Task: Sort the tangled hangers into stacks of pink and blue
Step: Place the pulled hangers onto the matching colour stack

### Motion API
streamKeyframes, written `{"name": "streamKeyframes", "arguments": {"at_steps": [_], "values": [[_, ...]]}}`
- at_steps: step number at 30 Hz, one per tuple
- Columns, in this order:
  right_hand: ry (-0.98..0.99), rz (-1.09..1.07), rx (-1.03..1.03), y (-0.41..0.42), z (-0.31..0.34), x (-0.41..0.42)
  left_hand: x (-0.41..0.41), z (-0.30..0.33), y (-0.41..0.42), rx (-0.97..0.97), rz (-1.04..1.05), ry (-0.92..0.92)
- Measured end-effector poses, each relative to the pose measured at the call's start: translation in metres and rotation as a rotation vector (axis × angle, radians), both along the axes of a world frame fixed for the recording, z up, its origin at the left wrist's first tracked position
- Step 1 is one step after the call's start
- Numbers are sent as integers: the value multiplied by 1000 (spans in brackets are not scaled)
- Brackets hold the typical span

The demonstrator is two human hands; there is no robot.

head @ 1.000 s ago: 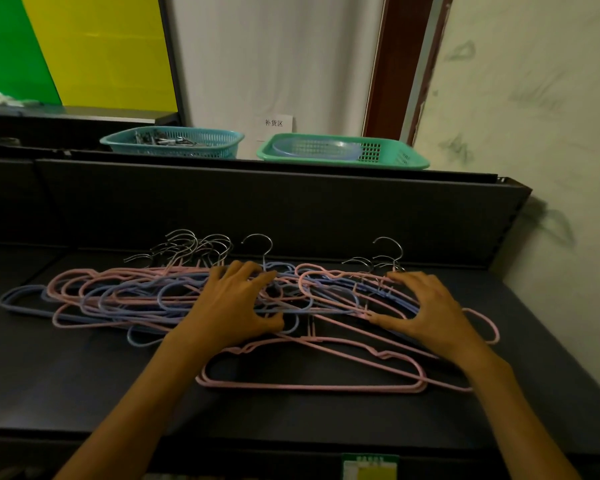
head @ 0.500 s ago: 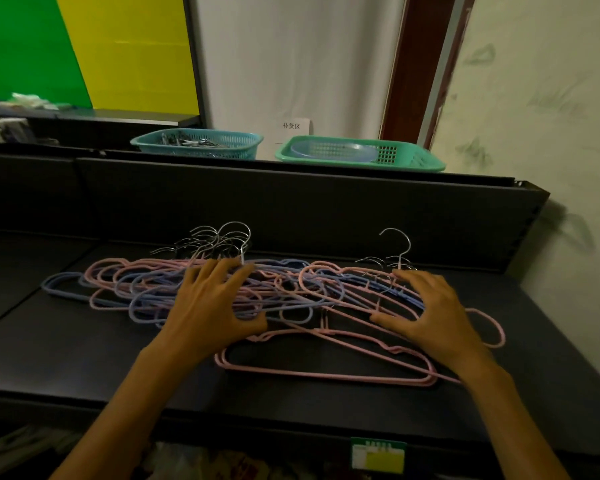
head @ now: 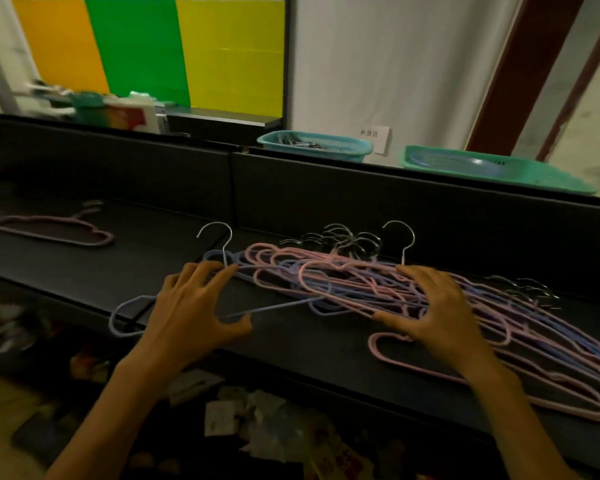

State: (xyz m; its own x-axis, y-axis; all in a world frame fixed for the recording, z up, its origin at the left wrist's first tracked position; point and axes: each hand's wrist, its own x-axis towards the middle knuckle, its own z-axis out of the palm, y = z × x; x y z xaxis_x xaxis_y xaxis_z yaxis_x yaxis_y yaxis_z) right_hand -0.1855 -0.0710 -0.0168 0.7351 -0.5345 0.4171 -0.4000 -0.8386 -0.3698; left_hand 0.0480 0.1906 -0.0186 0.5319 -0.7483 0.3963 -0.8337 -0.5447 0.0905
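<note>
Table (head: 326, 344) first, dark and long, carrying the tangled pile of pink and blue hangers (head: 378, 285) on its right half, metal hooks pointing to the back wall. Right hand (head: 440, 313) lies on top of the pile, fingers spread wide and pressing down, palm down, thumb toward the near edge. Left hand (head: 194, 313) sits at the pile's left end, fingers over one blue hanger (head: 274, 306), thumb under its lower bar, gripping it. Far left, a lone pink hanger (head: 52, 230) lies well apart.
</note>
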Motion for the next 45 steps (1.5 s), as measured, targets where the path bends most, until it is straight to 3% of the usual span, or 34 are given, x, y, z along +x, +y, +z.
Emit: {"name": "streamKeyframes", "arguments": {"at_steps": [11,23,34,45], "values": [[-39,181,-10,153,-2,183,136,-14,192,-16,142,-10],[-6,291,11,255,-10,374,264,-26,322,-12,359,19],[-25,199,77,303,-17,532,436,-25,371,81,328,3],[42,-55,110,313,-15,601,572,-18,366,45,153,63]]}}
